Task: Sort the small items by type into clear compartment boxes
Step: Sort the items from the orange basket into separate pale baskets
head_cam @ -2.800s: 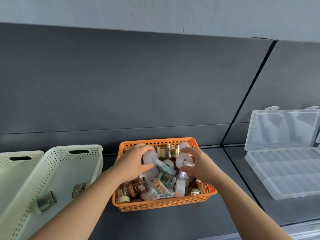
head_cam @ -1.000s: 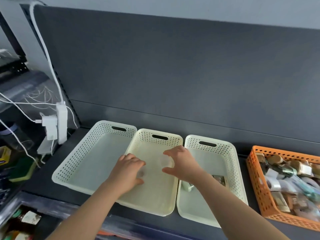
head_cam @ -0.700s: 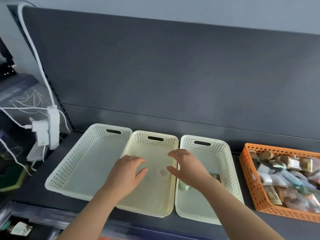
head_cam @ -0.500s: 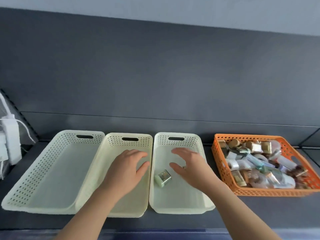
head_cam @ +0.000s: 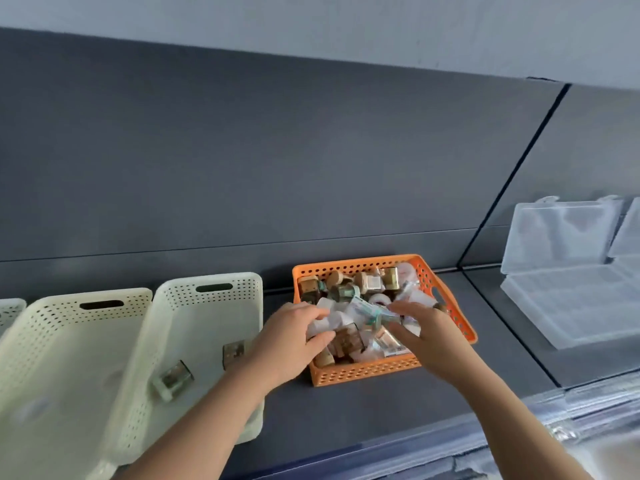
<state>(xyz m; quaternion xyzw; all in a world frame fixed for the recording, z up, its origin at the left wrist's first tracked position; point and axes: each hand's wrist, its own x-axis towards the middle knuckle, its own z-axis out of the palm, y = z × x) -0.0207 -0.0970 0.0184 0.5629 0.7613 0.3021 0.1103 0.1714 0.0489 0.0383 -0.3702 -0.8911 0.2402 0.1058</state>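
An orange basket (head_cam: 377,371) on the dark shelf holds a heap of small items: white tape rolls, little gold-capped jars, corks and labelled tubes. Both hands reach into it. My left hand (head_cam: 289,342) is at the basket's left side, its fingers and thumb spread on either side of a white roll (head_cam: 329,322). My right hand (head_cam: 427,336) hovers over the right half of the heap with fingers stretched out, touching the items. Neither hand lifts anything. Two clear compartment boxes (head_cam: 575,306) stand open at the right.
Cream perforated baskets stand to the left. The nearest one (head_cam: 207,289) holds two small jars (head_cam: 172,378); the one beside it (head_cam: 69,315) looks blurred. A grey back panel rises behind the shelf, and the shelf's front edge runs below my arms.
Both hands left the cream baskets and moved right into the orange basket. The view swung right, bringing the clear boxes back into sight.
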